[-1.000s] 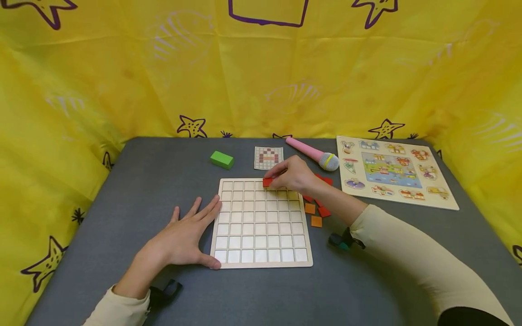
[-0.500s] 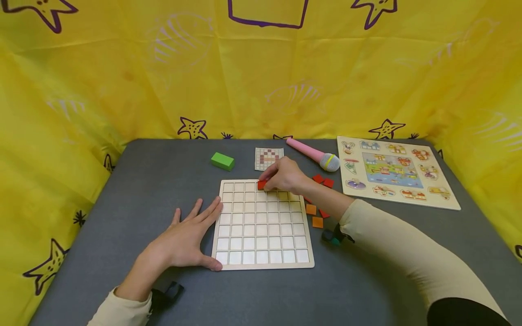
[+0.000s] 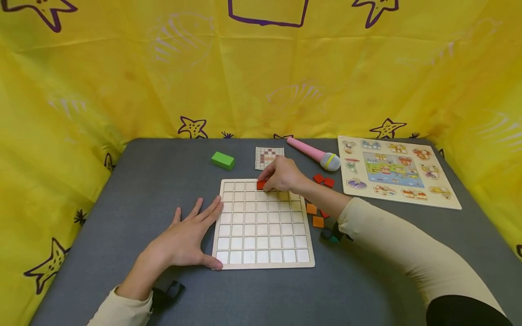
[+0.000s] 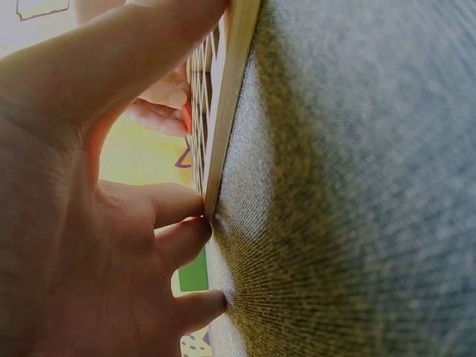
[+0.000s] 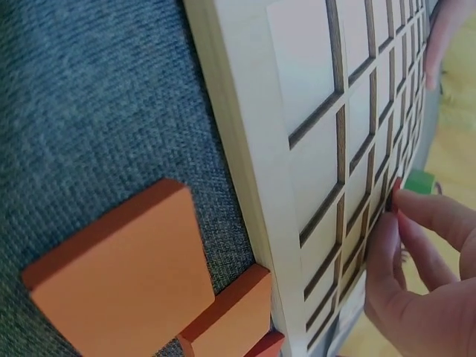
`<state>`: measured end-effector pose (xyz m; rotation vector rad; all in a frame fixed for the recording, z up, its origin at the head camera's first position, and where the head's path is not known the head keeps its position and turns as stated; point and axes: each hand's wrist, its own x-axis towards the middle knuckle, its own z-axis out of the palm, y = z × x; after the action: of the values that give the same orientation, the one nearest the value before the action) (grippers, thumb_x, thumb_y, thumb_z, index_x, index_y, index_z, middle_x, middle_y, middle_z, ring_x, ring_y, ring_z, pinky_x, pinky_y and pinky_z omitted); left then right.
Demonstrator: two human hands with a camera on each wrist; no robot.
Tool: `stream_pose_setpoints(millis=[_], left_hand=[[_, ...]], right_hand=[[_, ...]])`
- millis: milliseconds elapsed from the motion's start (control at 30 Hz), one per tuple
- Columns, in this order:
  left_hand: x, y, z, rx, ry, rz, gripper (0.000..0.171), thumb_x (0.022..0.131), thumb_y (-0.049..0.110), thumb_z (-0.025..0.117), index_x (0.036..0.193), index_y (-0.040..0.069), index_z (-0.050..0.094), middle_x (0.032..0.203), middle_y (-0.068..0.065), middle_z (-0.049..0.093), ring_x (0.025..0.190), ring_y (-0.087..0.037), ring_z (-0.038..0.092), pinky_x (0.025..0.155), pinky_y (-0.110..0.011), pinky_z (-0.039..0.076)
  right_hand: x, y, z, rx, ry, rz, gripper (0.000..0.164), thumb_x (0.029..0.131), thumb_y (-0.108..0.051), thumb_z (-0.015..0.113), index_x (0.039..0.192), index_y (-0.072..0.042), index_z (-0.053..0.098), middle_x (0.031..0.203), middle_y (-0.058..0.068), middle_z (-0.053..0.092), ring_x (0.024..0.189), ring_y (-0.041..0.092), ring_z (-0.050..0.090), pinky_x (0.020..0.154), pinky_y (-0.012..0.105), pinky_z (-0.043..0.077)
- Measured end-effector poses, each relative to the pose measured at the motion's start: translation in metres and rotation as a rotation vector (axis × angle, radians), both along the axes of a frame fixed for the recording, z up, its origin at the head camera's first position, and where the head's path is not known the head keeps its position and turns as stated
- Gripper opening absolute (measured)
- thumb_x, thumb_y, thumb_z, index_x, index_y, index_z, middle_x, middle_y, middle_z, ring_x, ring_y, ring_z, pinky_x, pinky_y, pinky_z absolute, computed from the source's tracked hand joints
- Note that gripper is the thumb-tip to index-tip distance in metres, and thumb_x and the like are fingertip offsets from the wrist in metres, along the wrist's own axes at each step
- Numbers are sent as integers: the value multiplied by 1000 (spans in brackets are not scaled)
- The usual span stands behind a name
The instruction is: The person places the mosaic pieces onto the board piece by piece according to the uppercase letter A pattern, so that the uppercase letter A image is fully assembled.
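A square wooden grid board lies flat on the grey table. With fingers spread, my left hand rests along its left edge, thumb at the near corner and fingertips at the side. My right hand pinches a small red square tile between thumb and fingers at a cell in the far row, near the middle. In the right wrist view the red tile shows edge-on between the fingertips. Loose orange tiles and red tiles lie by the board's right side, partly hidden under the right forearm.
Behind the board lies a pattern card, partly covered by the right hand. A green block sits at the back left. A pink toy microphone and a wooden picture puzzle are at the back right. Yellow cloth encloses the table.
My right hand has shifted one cell leftward with the red tile, then stayed at that far-row cell. The left hand keeps its place on the board's edge.
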<state>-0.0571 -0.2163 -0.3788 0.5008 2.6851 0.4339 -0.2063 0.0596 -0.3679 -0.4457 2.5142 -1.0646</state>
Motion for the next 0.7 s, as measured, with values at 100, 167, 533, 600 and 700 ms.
stream_pose_setpoints(millis=[100,167,533,600,700], left_hand=[[0,1,1,3,0,2,141,61,80,84,169,19,17,177,1,9,160,-48,7,108,-89,3],[0,1,1,5,2,0,141,61,79,84,169,19,17,177,1,9,160,-48,7,108,-89,3],[1,2,-2,-5,-4,15,143,58,81,84,169,19,17,177,1,9,160,-48,8,107,-89,2],[1,2,-2,-5,-2,15,143,58,81,84,169,20,17,177,1,9,160,-49,8,107,-89,3],[-1,2,-2,-4,1,12,143,58,81,84,169,20,17,177,2,9,160,-48,8,107,-89,3]], right_hand=[[-1,0,-1,10,13,10,23,76,-4,88,97,-12,86,86,3,80,87,20,68,68,27,54],[-1,-1,-2,13,20,12,23,75,-4,89,96,-12,86,86,2,80,87,19,68,69,27,54],[-1,0,-5,-5,19,28,23,75,-4,90,96,-12,85,85,0,79,85,16,68,71,26,53],[-1,1,-3,-16,14,28,23,75,-3,89,97,-11,85,86,0,79,85,16,68,71,26,53],[-1,4,-1,-37,2,24,23,77,-3,88,99,-10,84,88,2,78,85,17,69,71,26,54]])
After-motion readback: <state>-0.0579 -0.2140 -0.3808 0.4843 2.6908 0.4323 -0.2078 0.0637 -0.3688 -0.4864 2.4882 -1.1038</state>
